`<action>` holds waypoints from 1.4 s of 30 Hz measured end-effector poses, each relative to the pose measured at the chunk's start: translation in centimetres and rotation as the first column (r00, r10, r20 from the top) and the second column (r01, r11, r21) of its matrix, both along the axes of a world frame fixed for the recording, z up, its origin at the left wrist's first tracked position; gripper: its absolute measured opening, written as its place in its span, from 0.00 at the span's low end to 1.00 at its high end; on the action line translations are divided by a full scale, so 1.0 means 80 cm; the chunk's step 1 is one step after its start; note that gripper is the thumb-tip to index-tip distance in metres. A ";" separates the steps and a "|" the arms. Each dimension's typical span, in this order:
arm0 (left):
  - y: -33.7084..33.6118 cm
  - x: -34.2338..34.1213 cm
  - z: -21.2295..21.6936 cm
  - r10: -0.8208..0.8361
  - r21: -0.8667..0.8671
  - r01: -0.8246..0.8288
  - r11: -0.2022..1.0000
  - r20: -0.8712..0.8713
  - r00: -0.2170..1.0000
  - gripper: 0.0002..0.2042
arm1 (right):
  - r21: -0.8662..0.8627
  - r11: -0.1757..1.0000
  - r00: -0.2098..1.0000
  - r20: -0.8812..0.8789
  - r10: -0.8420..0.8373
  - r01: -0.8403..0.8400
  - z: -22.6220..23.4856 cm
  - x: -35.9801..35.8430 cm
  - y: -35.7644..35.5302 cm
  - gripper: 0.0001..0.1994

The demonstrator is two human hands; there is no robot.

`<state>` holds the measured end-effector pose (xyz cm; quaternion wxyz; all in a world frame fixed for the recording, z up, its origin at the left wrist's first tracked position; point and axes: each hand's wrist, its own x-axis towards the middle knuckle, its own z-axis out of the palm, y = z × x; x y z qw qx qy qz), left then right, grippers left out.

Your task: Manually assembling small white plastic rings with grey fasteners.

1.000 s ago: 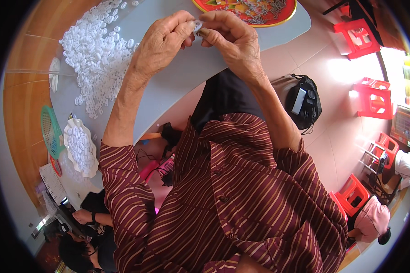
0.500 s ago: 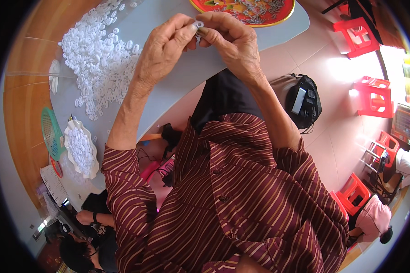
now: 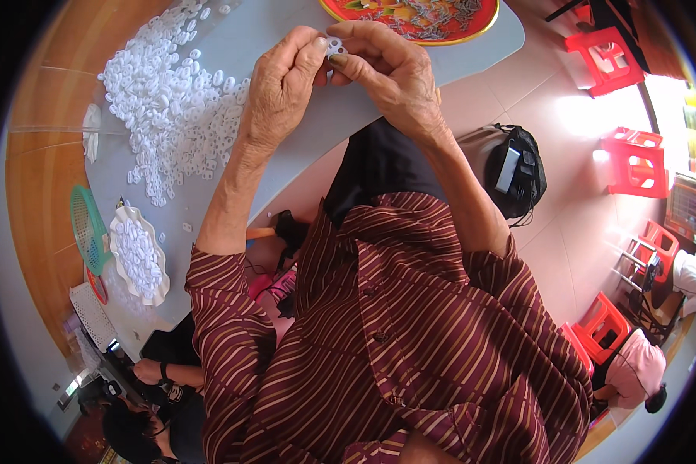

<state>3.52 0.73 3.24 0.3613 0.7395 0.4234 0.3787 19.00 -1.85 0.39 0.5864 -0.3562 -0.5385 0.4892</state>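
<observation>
Between both my hands is a small white plastic piece with round holes (image 3: 335, 46). My left hand (image 3: 284, 81) pinches its left side with thumb and forefinger. The thumb and fingers of my right hand (image 3: 390, 73) close on its right side; the fingertips partly cover it. To the left of my left hand, a wide heap of small white plastic pieces (image 3: 158, 97) spreads over the grey table (image 3: 286, 166). Beyond my right hand stands a red tray with a gold rim (image 3: 433, 40), holding many thin grey metal pieces.
At the left are a scalloped white dish of white pieces (image 3: 161, 290) and a green mesh basket (image 3: 87, 228). A co-worker's hand (image 3: 147, 371) is at lower left. A black bag (image 3: 518, 174) lies right of my forearm; red plastic stools (image 3: 607, 62) stand farther right.
My left forearm has shifted slightly right. The fingers have moved a little on the white piece, and more of its holes show now. Both hands still hold it.
</observation>
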 end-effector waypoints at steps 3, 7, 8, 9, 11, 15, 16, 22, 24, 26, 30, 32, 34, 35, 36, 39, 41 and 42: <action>0.003 -0.003 -0.002 -0.031 0.025 0.031 0.999 -0.025 0.999 0.12 | -0.001 1.000 1.000 0.011 0.003 -0.003 0.001 0.001 -0.002 0.14; 0.004 -0.005 -0.002 -0.046 0.015 0.046 0.999 -0.029 0.999 0.12 | -0.031 0.999 0.998 0.058 0.020 -0.018 0.001 0.002 0.000 0.14; 0.004 -0.004 -0.002 -0.043 0.044 0.043 0.998 0.001 0.999 0.12 | -0.030 0.999 0.998 0.058 0.017 -0.016 0.001 0.002 0.001 0.14; 0.003 -0.004 -0.002 -0.045 0.045 0.045 0.998 0.001 0.999 0.12 | 0.000 0.999 0.999 -0.002 0.036 -0.036 0.000 0.001 0.001 0.14; 0.002 -0.005 -0.003 -0.037 0.016 0.036 0.999 0.040 0.999 0.12 | 0.033 0.998 0.996 -0.062 0.057 -0.055 -0.006 -0.003 0.002 0.14; 0.000 -0.008 -0.009 -0.003 -0.005 0.004 1.000 0.032 0.999 0.12 | 0.137 0.990 0.996 0.077 -0.034 0.024 -0.008 -0.007 0.000 0.14; 0.001 -0.008 -0.010 -0.001 -0.003 0.001 1.000 0.031 1.000 0.12 | 0.174 0.983 0.990 0.123 -0.076 0.053 -0.006 -0.008 -0.001 0.14; -0.001 -0.007 -0.005 -0.042 -0.009 0.042 0.999 0.021 0.999 0.13 | 0.206 0.976 0.995 0.053 -0.088 0.076 -0.010 -0.009 0.000 0.13; -0.001 -0.008 -0.004 -0.064 -0.034 0.065 0.997 0.031 0.997 0.13 | 0.201 0.977 0.994 0.066 -0.089 0.074 -0.010 -0.008 0.000 0.13; -0.001 -0.009 -0.005 -0.083 -0.049 0.085 0.995 0.037 0.996 0.13 | 0.197 0.978 0.993 0.079 -0.088 0.071 -0.009 -0.007 -0.002 0.13; -0.002 -0.006 0.001 -0.064 -0.035 0.065 0.997 0.047 0.997 0.13 | 0.123 0.992 1.000 -0.001 -0.011 0.011 0.003 -0.003 -0.005 0.12; -0.003 -0.006 0.002 -0.058 -0.026 0.058 0.998 0.015 0.998 0.13 | 0.081 0.996 0.999 -0.039 0.027 -0.024 0.003 0.000 -0.006 0.12; -0.003 -0.006 -0.001 -0.049 0.003 0.048 0.999 0.019 0.999 0.13 | 0.026 0.999 0.999 -0.020 0.031 -0.030 0.002 0.001 -0.004 0.13; -0.003 -0.006 -0.002 -0.042 0.032 0.042 0.999 0.023 0.999 0.12 | 0.025 0.999 0.999 -0.020 0.030 -0.029 -0.001 0.002 -0.002 0.13; -0.002 -0.006 -0.002 -0.043 0.031 0.042 0.999 0.023 0.999 0.12 | 0.021 0.998 0.998 -0.038 0.054 -0.053 -0.004 0.003 -0.001 0.13; 0.001 -0.012 0.002 -0.091 0.024 0.092 0.996 -0.044 0.995 0.12 | 0.020 0.997 0.996 -0.043 0.080 -0.080 -0.006 0.004 0.001 0.12; 0.001 -0.013 0.004 -0.110 0.009 0.110 0.994 -0.050 0.993 0.12 | 0.023 0.996 0.996 -0.028 0.084 -0.084 -0.006 0.004 0.002 0.12; 0.001 -0.013 0.001 -0.107 0.009 0.108 0.994 -0.049 0.993 0.12 | 0.022 0.997 0.997 -0.009 0.073 -0.073 -0.005 0.003 0.001 0.13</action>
